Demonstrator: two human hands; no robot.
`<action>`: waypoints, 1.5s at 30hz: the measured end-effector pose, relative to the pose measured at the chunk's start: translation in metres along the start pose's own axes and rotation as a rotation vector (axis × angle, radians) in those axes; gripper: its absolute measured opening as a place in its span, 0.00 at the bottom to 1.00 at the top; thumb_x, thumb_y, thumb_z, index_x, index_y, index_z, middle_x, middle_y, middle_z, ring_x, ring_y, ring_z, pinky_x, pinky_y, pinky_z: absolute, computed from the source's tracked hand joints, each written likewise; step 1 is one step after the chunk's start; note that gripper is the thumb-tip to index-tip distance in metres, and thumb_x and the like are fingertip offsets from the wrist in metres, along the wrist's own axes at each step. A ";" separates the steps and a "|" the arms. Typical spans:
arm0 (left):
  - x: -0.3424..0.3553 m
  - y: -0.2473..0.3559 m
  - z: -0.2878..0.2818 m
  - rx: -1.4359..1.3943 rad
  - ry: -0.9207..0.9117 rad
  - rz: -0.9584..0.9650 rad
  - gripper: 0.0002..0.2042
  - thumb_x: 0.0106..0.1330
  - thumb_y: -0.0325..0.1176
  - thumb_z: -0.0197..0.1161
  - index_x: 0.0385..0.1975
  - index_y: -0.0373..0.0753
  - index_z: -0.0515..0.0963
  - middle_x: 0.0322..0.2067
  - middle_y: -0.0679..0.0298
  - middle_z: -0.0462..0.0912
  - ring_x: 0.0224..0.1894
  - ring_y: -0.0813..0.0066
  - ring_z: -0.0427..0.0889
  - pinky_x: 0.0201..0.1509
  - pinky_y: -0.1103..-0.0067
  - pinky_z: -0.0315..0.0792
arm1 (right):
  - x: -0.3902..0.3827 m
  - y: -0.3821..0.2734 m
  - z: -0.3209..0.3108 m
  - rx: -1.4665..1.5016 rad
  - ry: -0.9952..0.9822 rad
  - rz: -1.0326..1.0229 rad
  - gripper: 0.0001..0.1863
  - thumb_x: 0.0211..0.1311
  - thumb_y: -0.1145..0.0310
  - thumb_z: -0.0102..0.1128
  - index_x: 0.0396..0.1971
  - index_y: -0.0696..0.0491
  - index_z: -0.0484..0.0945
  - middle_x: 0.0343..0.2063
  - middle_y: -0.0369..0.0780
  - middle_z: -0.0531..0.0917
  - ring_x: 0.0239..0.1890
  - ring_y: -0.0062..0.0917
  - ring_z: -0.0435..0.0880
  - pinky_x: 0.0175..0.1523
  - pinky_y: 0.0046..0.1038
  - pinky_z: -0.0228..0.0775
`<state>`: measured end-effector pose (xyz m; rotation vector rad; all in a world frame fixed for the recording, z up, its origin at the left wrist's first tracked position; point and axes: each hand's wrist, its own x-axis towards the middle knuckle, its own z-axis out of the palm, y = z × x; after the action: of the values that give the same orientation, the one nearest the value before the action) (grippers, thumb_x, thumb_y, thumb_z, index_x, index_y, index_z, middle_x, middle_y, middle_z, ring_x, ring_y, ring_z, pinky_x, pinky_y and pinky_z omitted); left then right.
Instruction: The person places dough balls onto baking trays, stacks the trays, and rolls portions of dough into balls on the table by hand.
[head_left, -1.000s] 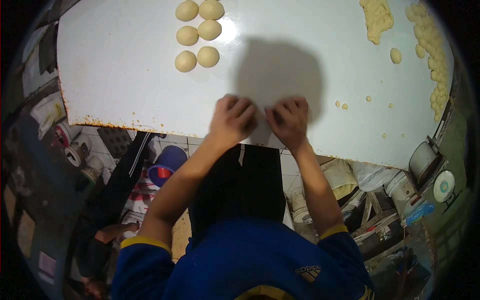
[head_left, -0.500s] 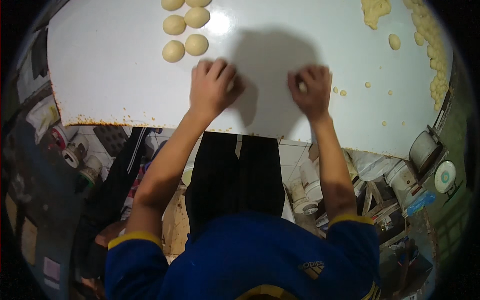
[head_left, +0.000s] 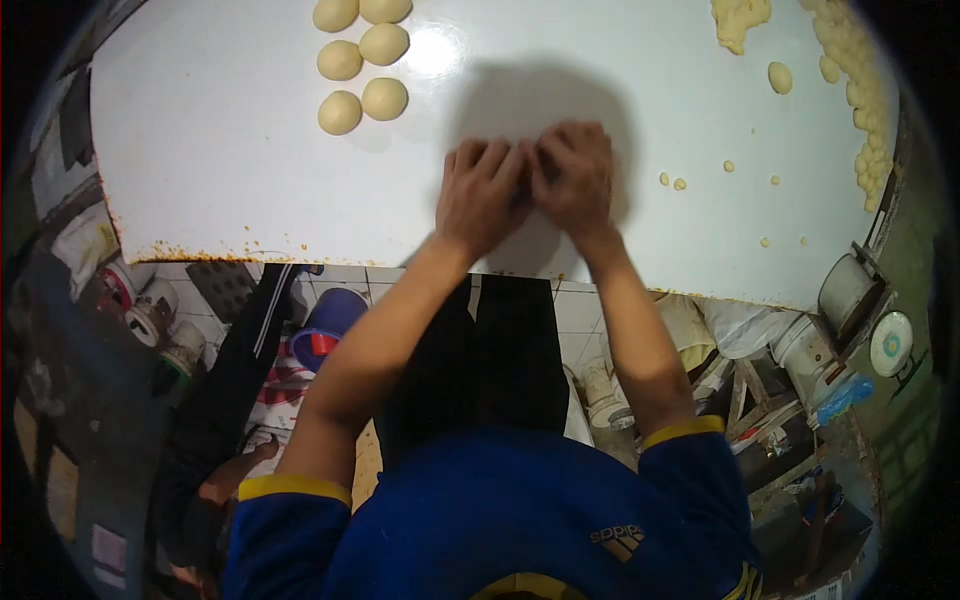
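Note:
My left hand [head_left: 480, 198] and my right hand [head_left: 575, 178] are side by side over the white tabletop [head_left: 220, 160], fingers curled down and thumbs almost touching. What they cup is hidden under the palms; the earlier frame shows a bit of pale dough in each. To the left of my left hand sit several smooth round dough balls [head_left: 384, 99] in two columns. A few tiny dough bits [head_left: 680, 184] are scattered to the right of my right hand.
Many small dough pieces [head_left: 858, 95] line the table's right edge, with a lone dough ball [head_left: 780, 78] and a ragged dough lump [head_left: 741, 22] nearby. Below the table are a purple bucket [head_left: 338, 312] and a metal pot [head_left: 846, 290]. Another person's leg [head_left: 225, 400] shows at left.
Both hands have come together from well apart, the left moving right and the right moving left. The dough in them has gone out of sight. The view has shifted slightly.

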<state>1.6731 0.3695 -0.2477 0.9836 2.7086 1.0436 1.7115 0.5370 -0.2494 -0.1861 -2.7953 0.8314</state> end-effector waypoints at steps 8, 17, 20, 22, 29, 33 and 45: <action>0.019 -0.027 -0.018 0.075 0.005 0.057 0.15 0.52 0.34 0.78 0.40 0.45 0.83 0.43 0.66 0.82 0.47 0.56 0.78 0.50 0.62 0.75 | 0.021 0.038 -0.025 -0.042 0.001 -0.030 0.11 0.62 0.64 0.79 0.26 0.46 0.82 0.33 0.34 0.83 0.40 0.37 0.78 0.48 0.41 0.70; -0.003 -0.048 -0.035 0.083 -0.081 0.054 0.14 0.53 0.32 0.78 0.38 0.46 0.82 0.42 0.66 0.84 0.45 0.56 0.81 0.51 0.61 0.74 | -0.006 0.079 -0.048 -0.071 -0.156 -0.077 0.15 0.56 0.67 0.83 0.21 0.45 0.79 0.28 0.33 0.81 0.38 0.35 0.79 0.45 0.40 0.70; 0.032 -0.022 -0.013 0.021 -0.008 0.040 0.13 0.55 0.32 0.77 0.38 0.45 0.81 0.43 0.63 0.83 0.49 0.54 0.80 0.54 0.60 0.74 | 0.030 0.033 -0.021 -0.059 -0.001 -0.024 0.15 0.59 0.68 0.82 0.22 0.47 0.80 0.29 0.34 0.81 0.39 0.36 0.79 0.47 0.40 0.69; 0.013 -0.007 -0.002 -0.090 -0.050 0.013 0.14 0.57 0.32 0.76 0.41 0.44 0.82 0.48 0.62 0.83 0.53 0.53 0.80 0.60 0.59 0.74 | 0.028 0.014 -0.009 0.073 0.015 0.023 0.11 0.60 0.67 0.81 0.27 0.48 0.82 0.33 0.35 0.83 0.42 0.38 0.80 0.50 0.41 0.70; -0.048 0.005 -0.043 -0.119 -0.036 -0.281 0.26 0.57 0.26 0.76 0.58 0.49 0.85 0.58 0.57 0.80 0.60 0.51 0.79 0.65 0.59 0.77 | 0.000 -0.001 -0.079 0.028 -0.277 0.079 0.19 0.61 0.74 0.78 0.52 0.51 0.87 0.55 0.44 0.80 0.53 0.39 0.81 0.62 0.41 0.75; -0.044 0.003 -0.065 -0.323 0.042 -0.381 0.28 0.57 0.21 0.76 0.60 0.46 0.83 0.59 0.55 0.80 0.58 0.52 0.81 0.58 0.64 0.81 | 0.047 -0.017 -0.097 0.095 -0.556 0.174 0.23 0.61 0.79 0.74 0.57 0.53 0.85 0.54 0.44 0.82 0.54 0.40 0.83 0.60 0.39 0.78; 0.081 -0.035 -0.125 -0.173 0.314 -0.215 0.21 0.58 0.26 0.76 0.53 0.42 0.81 0.54 0.58 0.83 0.57 0.52 0.82 0.61 0.61 0.79 | 0.108 -0.071 0.000 0.468 -0.393 0.122 0.26 0.63 0.72 0.77 0.62 0.52 0.82 0.56 0.45 0.83 0.61 0.44 0.83 0.65 0.41 0.79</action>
<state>1.5546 0.3255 -0.1622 0.5247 2.8133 1.4624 1.6029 0.4974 -0.1915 -0.1235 -2.8438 1.6813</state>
